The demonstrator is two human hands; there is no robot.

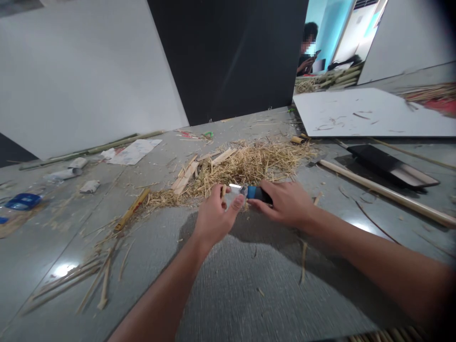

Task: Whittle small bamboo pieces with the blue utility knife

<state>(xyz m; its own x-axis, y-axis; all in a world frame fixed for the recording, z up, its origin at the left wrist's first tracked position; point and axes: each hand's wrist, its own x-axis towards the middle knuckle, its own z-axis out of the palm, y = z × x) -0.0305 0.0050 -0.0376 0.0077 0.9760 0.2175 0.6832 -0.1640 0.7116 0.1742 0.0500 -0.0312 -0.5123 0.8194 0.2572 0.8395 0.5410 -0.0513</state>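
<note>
My right hand [285, 202] is wrapped around the black and blue handle of a utility knife [254, 192], whose bright blade points left. Facing it, my left hand [215, 216] has its fingers closed around a small piece of bamboo [223, 191], mostly hidden by the fingers. The left thumb lies close to the blade; whether it touches the metal I cannot tell. Just beyond both hands lies a heap of tan shavings [249, 164], with flat split pieces of bamboo [185, 178] at its left side.
A yellow stick-like tool [131, 209] and loose strips [103, 275] lie to the left. On the right are a pale pole [384, 187], a black flat object [392, 166] and a white board [374, 114]. Dark and white panels stand behind. A person [307, 50] is in the background.
</note>
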